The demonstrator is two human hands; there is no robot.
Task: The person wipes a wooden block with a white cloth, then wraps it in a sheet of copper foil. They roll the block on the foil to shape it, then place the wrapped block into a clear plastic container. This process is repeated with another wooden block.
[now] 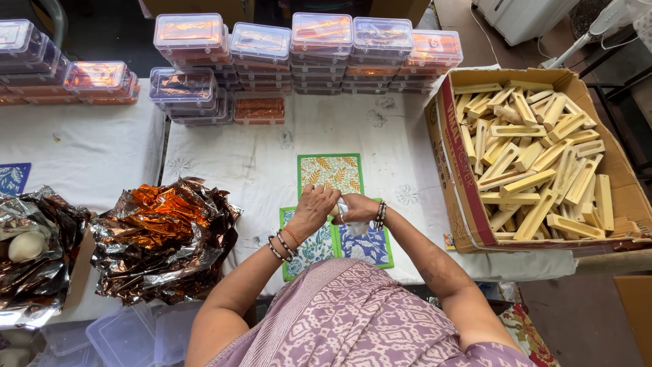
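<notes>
At table centre, near edge: both hands meet over a group of printed cards on the white tablecloth.
Left hand: fingers curled and pressed together onto a small pale object; beaded bangles at the wrist.
Right hand: closed around the same pale object, bracelets at the wrist; fingertips hidden behind the object.
Pale object: whitish, crumpled-looking, pinched between both hands; too small and covered to say what it is.
Printed cards: green-bordered leaf-pattern card just far of the hands; teal-patterned card and blue-patterned card under the wrists, both partly covered by the forearms.
Right side: open cardboard box heaped with pale wooden trays; its near right corner runs off the table.
Left side: crumpled orange and silver foil sheets; farther left, more foil with a pale rounded lump on it, cut by the frame.
Far edge: stacks of clear lidded plastic boxes, contents orange-brown, not legible.
Near left, low: empty clear containers, partly cut off.
Person: purple patterned garment fills the near foreground, hiding the table edge.
</notes>
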